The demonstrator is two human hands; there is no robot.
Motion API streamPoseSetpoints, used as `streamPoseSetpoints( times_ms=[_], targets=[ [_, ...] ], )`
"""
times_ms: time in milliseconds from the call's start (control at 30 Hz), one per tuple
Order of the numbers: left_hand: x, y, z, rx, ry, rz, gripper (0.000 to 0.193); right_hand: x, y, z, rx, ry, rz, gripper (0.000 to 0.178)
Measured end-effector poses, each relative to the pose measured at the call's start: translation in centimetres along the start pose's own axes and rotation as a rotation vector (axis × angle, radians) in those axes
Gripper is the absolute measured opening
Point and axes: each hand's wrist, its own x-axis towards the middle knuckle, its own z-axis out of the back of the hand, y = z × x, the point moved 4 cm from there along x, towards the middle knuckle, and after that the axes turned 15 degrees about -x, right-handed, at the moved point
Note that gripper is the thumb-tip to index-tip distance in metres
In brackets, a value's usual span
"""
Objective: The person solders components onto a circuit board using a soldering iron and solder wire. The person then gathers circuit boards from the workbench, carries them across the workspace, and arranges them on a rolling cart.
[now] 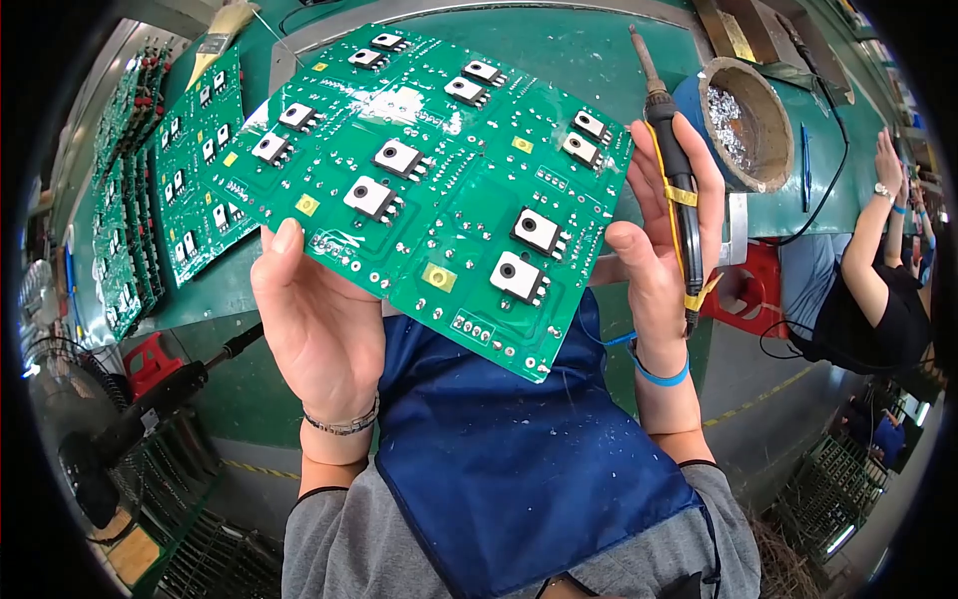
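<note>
A large green circuit board (469, 240), dotted with several white-topped black transistors and yellow pads, is held up tilted before my chest. My left hand (324, 319) supports its near left edge, the thumb on top and the other fingers hidden beneath. At the right edge, my right hand (664, 240) steadies the board with thumb and fingers. Lying along that same hand is a soldering iron (671, 150), its tip pointing up and away, its black handle wrapped with yellow tape and a yellow wire.
More circuit boards (200, 170) stand stacked at the left, near a brush (218, 45). A round pot (783, 130) with silvery scraps sits at the right, beside a blue pen-like stick (806, 168) and black cable. Another person (868, 270) sits far right. A red stool (748, 290) stands below the table edge.
</note>
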Motion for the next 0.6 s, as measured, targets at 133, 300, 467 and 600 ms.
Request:
streamPoseSetpoints(
  times_ms=[133,300,467,600],
  targets=[
    [-0.05,-0.09,0.38,-0.025,0.025,0.004,0.031,-0.09,0.05,0.00,0.003,0.006,0.010,0.091],
    [0.12,0.02,0.35,-0.030,0.010,0.002,0.030,-0.08,0.10,0.12,-0.023,-0.001,0.011,0.089],
    [0.23,-0.02,0.19,-0.021,-0.033,-0.002,0.030,0.01,0.36,-0.12,-0.051,-0.009,0.006,0.087],
    [0.35,-0.10,0.50,-0.031,-0.004,0.002,0.032,0.15,0.52,-0.25,-0.051,-0.024,0.006,0.085]
  ],
)
